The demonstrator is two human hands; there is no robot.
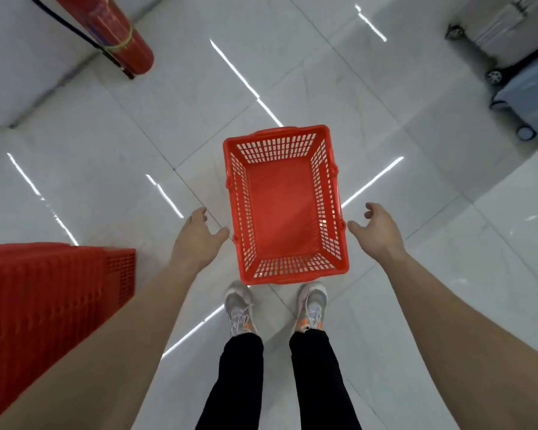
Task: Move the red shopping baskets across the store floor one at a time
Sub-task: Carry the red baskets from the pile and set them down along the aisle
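Observation:
A single red shopping basket [283, 206] stands upright and empty on the white tiled floor, just ahead of my feet. My left hand [198, 235] hovers beside its left rim, fingers apart, not touching it. My right hand [375, 229] hovers beside the right rim, also open and apart from the basket. A tall stack of red baskets [53, 305] stands at the lower left, next to my left forearm.
A red fire extinguisher [112, 32] leans at the upper left by a white cabinet [22, 63]. Wheeled suitcases [519, 66] stand at the upper right. A white counter edge [528, 197] runs along the right. My shoes [274, 308] sit right behind the basket.

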